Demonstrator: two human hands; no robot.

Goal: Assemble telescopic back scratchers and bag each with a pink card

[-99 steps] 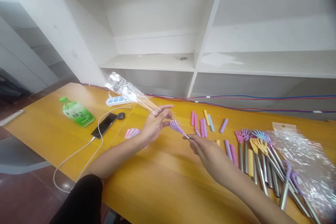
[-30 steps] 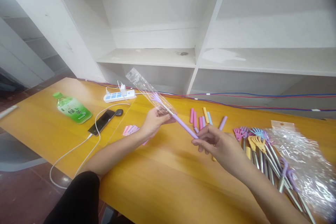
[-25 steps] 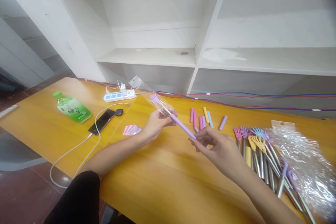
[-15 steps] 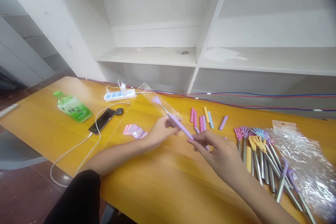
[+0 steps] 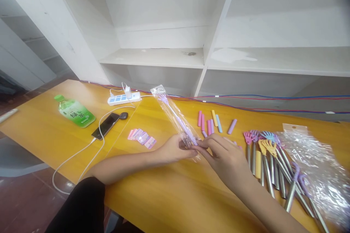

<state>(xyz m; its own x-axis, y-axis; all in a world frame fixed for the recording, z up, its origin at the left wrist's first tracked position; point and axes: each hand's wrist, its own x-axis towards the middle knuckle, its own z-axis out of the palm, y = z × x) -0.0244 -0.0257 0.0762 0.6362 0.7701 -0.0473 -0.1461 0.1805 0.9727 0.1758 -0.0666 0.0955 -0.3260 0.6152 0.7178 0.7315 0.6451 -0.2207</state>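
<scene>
Reddish tiled floor [image 5: 30, 204] shows at the far left, beside a yellow-brown wooden table [image 5: 164, 196] that runs below white shelving [image 5: 164, 18]. Near the table's back edge sits a white power strip [image 5: 124, 99] with plugs in it. To its left, and nearer the viewer, a green-capped drink bottle [image 5: 76, 112] lies on its side. Just in front of the strip come a dark phone [image 5: 105, 126], a looping white cable [image 5: 117, 109] and a small black case [image 5: 124, 115]; some pink and purple cards [image 5: 142, 137] lie fanned out farther forward. Right of the strip and nearer, a purple back scratcher [image 5: 180, 122] slants inside a clear bag [image 5: 160, 89], its clawed end pointing back toward the shelving. The left hand [image 5: 175, 148] has its fingers curled around the bag's near end, some of them hidden. The right hand [image 5: 226, 153] brings thumb and forefinger together in a pinch at that same end, the other fingers bent. Well right of the strip lie short coloured tubes [image 5: 219, 123], then a heap of metal-handled scratchers [image 5: 273, 160] and, farthest right, crinkled empty bags [image 5: 314, 174]. Red and blue wires [image 5: 259, 97] trail along the table's back edge, past the strip.
</scene>
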